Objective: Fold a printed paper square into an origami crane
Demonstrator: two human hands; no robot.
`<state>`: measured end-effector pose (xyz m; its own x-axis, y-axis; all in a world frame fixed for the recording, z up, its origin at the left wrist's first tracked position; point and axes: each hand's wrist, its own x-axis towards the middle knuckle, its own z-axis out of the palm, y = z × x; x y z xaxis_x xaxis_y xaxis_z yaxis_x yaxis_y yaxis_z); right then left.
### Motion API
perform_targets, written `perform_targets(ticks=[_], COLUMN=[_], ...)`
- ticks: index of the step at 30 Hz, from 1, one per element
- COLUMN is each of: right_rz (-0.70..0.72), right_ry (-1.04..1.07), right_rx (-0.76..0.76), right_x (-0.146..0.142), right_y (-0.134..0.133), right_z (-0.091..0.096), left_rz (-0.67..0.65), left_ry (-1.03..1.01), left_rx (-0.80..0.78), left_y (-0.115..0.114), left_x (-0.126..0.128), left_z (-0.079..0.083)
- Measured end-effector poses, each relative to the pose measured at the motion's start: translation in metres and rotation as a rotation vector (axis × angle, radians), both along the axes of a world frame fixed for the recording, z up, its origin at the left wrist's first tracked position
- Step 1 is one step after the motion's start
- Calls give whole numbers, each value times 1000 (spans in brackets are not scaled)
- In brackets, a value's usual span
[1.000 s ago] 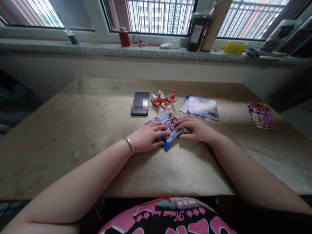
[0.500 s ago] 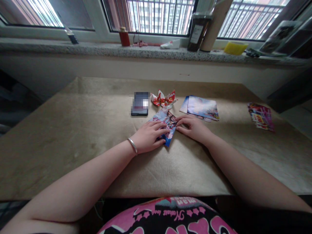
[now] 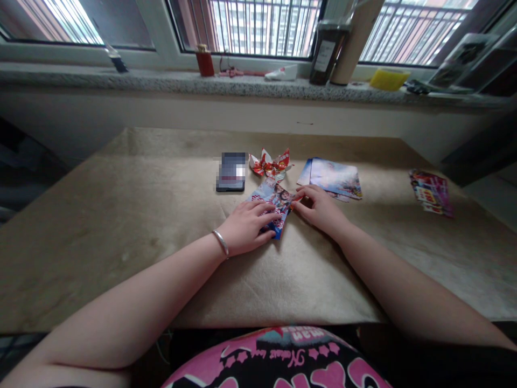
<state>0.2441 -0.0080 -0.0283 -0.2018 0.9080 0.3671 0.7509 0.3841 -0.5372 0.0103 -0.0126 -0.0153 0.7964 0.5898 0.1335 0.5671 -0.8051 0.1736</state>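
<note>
Printed paper (image 3: 284, 197), pressed under spread L hand (image 3: 249, 225), has been narrowed vs. a sec ago; edge pinched by R hand (image 3: 321, 210), fold prob. being worked.

Silver bangle (image 3: 221, 243), black shirt (image 3: 264, 372), pink lettering (image 3: 331, 373)

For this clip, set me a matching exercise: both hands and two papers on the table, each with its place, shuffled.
1. left hand
2. right hand
3. red-and-white folded paper
4. purple-and-red printed papers

A. just right of the phone
B. near the table's right edge
C. lying over the blue picture sheet
D. at that sheet's right edge

Pairs: 1-C, 2-D, 3-A, 4-B
</note>
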Motion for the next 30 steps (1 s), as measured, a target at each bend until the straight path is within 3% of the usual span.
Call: perform_targets(ticks=[11,17,24,30], right_rz=[-138,-169,-152,-188], right_ry=[-91,81,121,315], right_rx=[-45,-144,-104,-106], right_x=[4,2,3,-3], right_y=[3,1,0,-3], right_z=[1,-1,-2,0], left_rz=[19,28,-1,-6], left_ry=[-10,2,22,26], left_rx=[19,-4,4,15], left_y=[-1,-1,-1,-1], left_x=[1,1,-1,-2], left_z=[-3,0,0,-1])
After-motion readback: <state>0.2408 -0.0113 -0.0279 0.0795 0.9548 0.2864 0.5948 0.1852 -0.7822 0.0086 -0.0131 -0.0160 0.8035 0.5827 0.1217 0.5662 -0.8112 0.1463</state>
